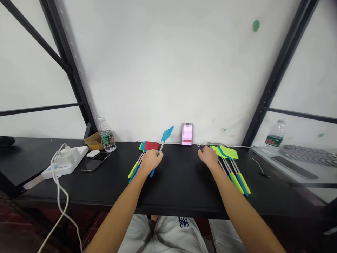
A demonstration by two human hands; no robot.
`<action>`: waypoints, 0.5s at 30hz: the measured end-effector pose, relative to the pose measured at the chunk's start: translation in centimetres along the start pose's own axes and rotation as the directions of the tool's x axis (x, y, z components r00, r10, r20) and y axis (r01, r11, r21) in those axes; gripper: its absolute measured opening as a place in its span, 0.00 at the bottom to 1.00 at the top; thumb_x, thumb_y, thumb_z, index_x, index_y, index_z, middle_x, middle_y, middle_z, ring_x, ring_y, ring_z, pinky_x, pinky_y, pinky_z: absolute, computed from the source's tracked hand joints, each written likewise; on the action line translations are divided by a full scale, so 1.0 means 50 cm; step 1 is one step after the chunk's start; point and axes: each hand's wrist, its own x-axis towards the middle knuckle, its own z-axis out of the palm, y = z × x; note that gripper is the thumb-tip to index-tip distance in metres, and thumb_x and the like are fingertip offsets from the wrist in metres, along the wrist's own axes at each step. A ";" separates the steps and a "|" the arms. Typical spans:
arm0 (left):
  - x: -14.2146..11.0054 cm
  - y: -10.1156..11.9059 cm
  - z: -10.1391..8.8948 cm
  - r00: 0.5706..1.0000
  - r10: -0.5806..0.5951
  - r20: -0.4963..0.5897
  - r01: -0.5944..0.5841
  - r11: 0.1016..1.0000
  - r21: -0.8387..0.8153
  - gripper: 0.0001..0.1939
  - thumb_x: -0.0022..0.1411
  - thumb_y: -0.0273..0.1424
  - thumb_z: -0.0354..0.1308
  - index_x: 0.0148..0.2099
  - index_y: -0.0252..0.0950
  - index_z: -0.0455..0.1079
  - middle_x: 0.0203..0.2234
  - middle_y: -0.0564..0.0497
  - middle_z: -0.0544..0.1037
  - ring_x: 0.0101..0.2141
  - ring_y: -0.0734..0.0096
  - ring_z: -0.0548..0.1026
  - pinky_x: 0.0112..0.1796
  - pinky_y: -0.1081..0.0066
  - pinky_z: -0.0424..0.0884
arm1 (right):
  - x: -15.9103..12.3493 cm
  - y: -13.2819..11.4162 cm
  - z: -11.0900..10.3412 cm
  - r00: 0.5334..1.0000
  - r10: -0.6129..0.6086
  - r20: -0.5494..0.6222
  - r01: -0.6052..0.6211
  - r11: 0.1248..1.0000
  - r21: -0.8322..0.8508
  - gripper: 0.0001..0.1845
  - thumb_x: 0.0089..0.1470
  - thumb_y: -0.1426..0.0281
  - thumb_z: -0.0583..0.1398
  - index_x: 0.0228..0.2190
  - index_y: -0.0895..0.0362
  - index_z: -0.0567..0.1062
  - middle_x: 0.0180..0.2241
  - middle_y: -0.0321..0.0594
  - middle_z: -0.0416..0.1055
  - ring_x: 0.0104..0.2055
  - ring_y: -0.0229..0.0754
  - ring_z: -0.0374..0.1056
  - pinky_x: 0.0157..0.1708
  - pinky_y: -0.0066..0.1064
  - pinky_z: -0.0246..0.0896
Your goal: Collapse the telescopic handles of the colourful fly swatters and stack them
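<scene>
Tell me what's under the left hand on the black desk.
Under the left hand lie plastic fly swatters, with red and blue heads showing beyond the hand and yellow-green and blue handles below it. The stretch of them beneath the palm is covered.

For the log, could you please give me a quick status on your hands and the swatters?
Left hand gripping blue fly swatter; right hand at lime-green fly swatters; red fly swatter alongside.

Black desk [179, 189], left side: water bottle [106, 137], cardboard scrap [92, 141], small white case [93, 153], smartphone [96, 161], power strip [64, 162]. Far right: second bottle [273, 137], keyboard [302, 154].
</scene>
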 end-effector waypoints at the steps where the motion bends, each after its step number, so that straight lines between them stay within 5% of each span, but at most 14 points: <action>1: -0.001 -0.005 -0.003 0.999 -0.047 0.020 0.046 0.997 0.055 0.22 0.62 0.43 0.47 0.23 0.36 0.68 0.22 0.45 0.75 0.30 0.61 0.75 0.30 0.69 0.63 | 0.001 0.002 -0.006 0.998 0.055 0.016 -0.054 0.995 -0.078 0.17 0.53 0.62 0.59 0.38 0.62 0.76 0.42 0.61 0.71 0.49 0.60 0.67 0.44 0.45 0.58; 7: -0.004 -0.029 -0.021 0.942 -0.332 0.058 0.300 0.904 0.303 0.18 0.60 0.35 0.48 0.43 0.31 0.75 0.40 0.36 0.77 0.43 0.49 0.77 0.40 0.60 0.69 | 0.002 0.004 -0.028 0.955 0.263 0.136 -0.224 0.942 -0.249 0.30 0.53 0.58 0.56 0.52 0.65 0.69 0.53 0.63 0.64 0.57 0.63 0.60 0.51 0.49 0.56; 15: -0.010 -0.039 -0.035 0.916 -0.379 0.134 0.318 0.887 0.335 0.17 0.57 0.32 0.52 0.46 0.32 0.74 0.43 0.36 0.77 0.45 0.50 0.76 0.42 0.61 0.70 | 0.014 0.026 -0.033 0.938 0.300 0.171 -0.248 0.930 -0.272 0.31 0.50 0.60 0.59 0.53 0.63 0.68 0.52 0.62 0.65 0.56 0.63 0.63 0.48 0.46 0.61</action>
